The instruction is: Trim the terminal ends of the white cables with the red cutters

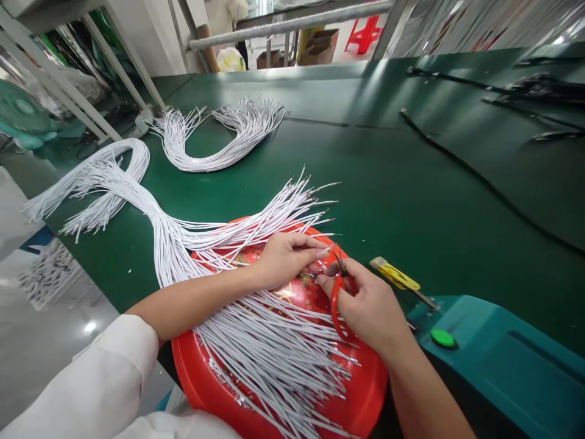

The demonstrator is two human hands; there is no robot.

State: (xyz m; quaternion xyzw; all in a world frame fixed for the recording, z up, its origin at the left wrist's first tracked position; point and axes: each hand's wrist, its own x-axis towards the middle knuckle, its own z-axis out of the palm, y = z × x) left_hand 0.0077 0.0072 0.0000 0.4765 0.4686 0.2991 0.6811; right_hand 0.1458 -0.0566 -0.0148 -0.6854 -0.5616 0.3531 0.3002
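Between the thumb and fingers of my left hand (286,261) is the end of a white wire, pinched over a red patterned basin (187,372). Red-handled scissors (338,305) are gripped in my right hand (368,302), their blades up close to that wire end. One bundle of white wires (274,347) lies across the basin below my left forearm, tips towards the right. Another part of the white wires (256,225) fans out above my left hand, past the basin's far rim.
Two more looped wire bundles (223,155) (132,152) lie on the green table (411,201). Right of the basin are a yellow cutter (395,273) and a teal machine (503,360) with a green button. Black cables (479,183) stretch across the right side. A metal rack (128,55) stands at left.
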